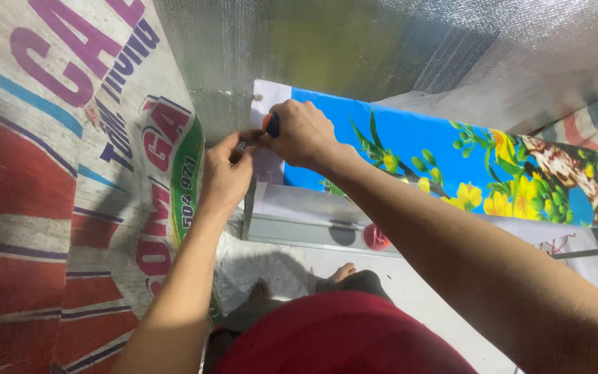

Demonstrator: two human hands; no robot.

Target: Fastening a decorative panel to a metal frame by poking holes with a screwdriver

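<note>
My right hand (304, 133) is closed around a small tool with an orange and dark blue handle (271, 125), its working end hidden behind my fingers at the left end of the blue flowered banner (410, 149). My left hand (226, 173) pinches something small just beside the tool; I cannot tell what. For a clean result, I judge that I should keep the left pinch steady, hold the tool square to the banner's white edge (268, 93), and press against the grey rail (299, 232) below.

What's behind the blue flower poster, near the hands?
Behind the blue flower poster is silver foil sheeting. The left hand and right hand, gripping an orange-and-blue tool, work at its white left edge. Whatever the poster covers cannot be seen.
</note>
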